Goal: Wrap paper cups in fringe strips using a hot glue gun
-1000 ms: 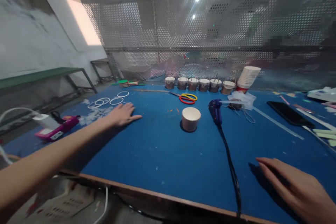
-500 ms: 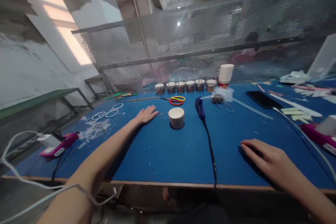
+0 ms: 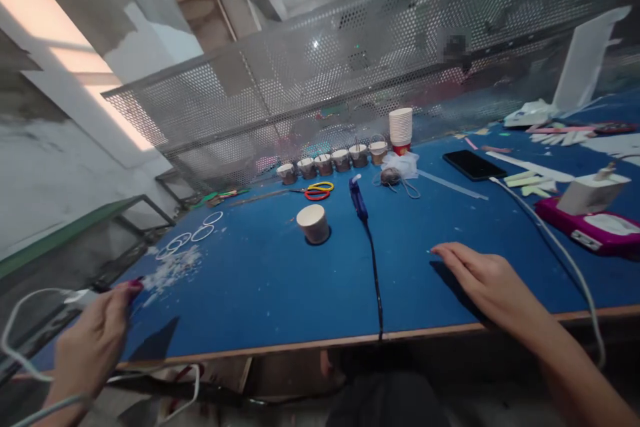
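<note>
At the left edge of the blue table (image 3: 240, 287), my left hand (image 3: 97, 333) covers most of a magenta power strip (image 3: 134, 287); its fingers are bent, and whether they grip it is unclear. My right hand (image 3: 475, 273) hovers over the right part of the table, fingers pressed together, with nothing visible in them. Between the hands stands a single paper cup (image 3: 313, 224), upright. Right of the cup is a blue glue gun (image 3: 357, 199) with a black cord. Red and yellow scissors (image 3: 318, 191) lie behind the cup.
Several small wrapped cups (image 3: 341, 160) form a row at the back, beside a cup stack (image 3: 401, 128). White rings (image 3: 203, 233) and scraps (image 3: 175, 270) lie left. A black phone (image 3: 474, 165), another magenta power strip (image 3: 590, 227) and a white cable are at right.
My left hand has left the table beside the cup and moved back and left to the power strip. My right hand is slightly raised. The camera view has shifted and tilted.
</note>
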Action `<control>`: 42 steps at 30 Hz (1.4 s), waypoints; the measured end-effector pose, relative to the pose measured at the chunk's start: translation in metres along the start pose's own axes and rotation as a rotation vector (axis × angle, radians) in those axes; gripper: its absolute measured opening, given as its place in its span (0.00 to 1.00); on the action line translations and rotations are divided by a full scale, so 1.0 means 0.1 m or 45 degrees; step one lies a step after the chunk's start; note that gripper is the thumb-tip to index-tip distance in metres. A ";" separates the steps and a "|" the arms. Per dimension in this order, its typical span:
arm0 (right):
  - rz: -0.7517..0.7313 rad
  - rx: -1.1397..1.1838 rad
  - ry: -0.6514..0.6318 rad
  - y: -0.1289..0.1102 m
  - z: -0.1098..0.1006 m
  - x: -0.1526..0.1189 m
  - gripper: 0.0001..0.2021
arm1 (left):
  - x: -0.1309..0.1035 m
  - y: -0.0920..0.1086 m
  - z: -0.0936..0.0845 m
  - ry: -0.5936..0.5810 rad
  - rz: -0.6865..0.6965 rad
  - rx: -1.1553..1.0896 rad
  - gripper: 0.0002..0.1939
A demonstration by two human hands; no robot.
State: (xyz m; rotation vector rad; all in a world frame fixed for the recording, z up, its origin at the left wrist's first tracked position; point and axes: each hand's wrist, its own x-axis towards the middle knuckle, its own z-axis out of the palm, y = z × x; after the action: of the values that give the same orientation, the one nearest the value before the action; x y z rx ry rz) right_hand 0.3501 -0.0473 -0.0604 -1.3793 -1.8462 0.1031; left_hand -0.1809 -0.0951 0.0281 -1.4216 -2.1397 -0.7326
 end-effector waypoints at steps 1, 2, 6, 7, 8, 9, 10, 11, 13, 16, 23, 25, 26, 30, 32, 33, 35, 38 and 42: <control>0.027 0.040 -0.008 0.01 0.00 0.01 0.18 | -0.08 -0.03 -0.06 0.062 -0.093 -0.022 0.16; 0.052 0.089 -0.016 0.02 0.01 0.01 0.18 | -0.13 -0.03 -0.11 0.103 -0.177 -0.059 0.14; 0.093 0.179 -0.036 0.02 0.06 0.06 0.19 | -0.12 0.09 -0.16 0.003 -0.141 -0.333 0.20; 0.096 0.155 -0.072 0.00 0.06 0.08 0.19 | -0.07 0.14 -0.14 -0.047 -0.083 -0.381 0.20; 0.107 0.120 -0.135 -0.03 0.06 0.10 0.19 | -0.02 0.19 -0.12 -0.097 -0.040 -0.417 0.19; 0.123 0.084 -0.211 -0.08 0.07 0.14 0.19 | 0.04 0.24 -0.09 -0.137 -0.006 -0.440 0.18; 0.138 0.055 -0.287 -0.14 0.07 0.19 0.18 | 0.10 0.30 -0.05 -0.173 0.025 -0.459 0.18; 0.145 0.033 -0.352 -0.21 0.07 0.26 0.17 | 0.16 0.37 -0.01 -0.216 0.060 -0.478 0.18; 0.137 0.011 -0.416 -0.36 0.12 0.46 0.15 | 0.24 0.53 0.10 -0.284 0.135 -0.530 0.19; 0.174 -0.036 -0.427 -0.58 0.30 0.87 0.14 | 0.28 0.79 0.27 -0.339 0.233 -0.602 0.20; 0.412 -0.237 -0.335 -0.77 0.93 1.52 0.16 | 0.04 1.09 0.39 -0.506 0.590 -0.651 0.14; 0.445 -0.261 -0.330 -0.75 1.02 1.55 0.15 | -0.04 1.09 0.37 -0.574 0.685 -0.593 0.13; 0.449 -0.269 -0.328 -0.73 1.04 1.56 0.15 | -0.07 1.09 0.36 -0.605 0.719 -0.567 0.12; 0.448 -0.298 -0.308 -0.59 1.00 1.55 0.15 | -0.11 1.10 0.37 -0.687 0.829 -0.504 0.11; 0.455 -0.316 -0.298 -0.52 0.95 1.53 0.15 | -0.09 1.15 0.41 -0.705 0.880 -0.494 0.10; 0.461 -0.324 -0.297 -0.49 0.92 1.52 0.15 | -0.07 1.18 0.44 -0.710 0.903 -0.492 0.10; 0.470 -0.335 -0.298 -0.45 0.90 1.48 0.15 | -0.04 1.25 0.50 -0.722 0.935 -0.485 0.11; 0.469 -0.326 -0.284 -0.42 0.90 1.44 0.15 | 0.00 1.37 0.57 -0.767 0.966 -0.467 0.12; 0.466 -0.267 -0.235 -0.39 0.89 1.42 0.15 | 0.07 1.51 0.63 -0.804 1.002 -0.539 0.13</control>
State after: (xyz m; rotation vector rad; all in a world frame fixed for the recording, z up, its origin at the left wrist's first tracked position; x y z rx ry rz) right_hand 0.2535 0.0892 -0.0226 -1.9014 -1.7700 0.2361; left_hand -0.0478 -0.0004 0.0114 -2.7721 -1.5725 -0.4578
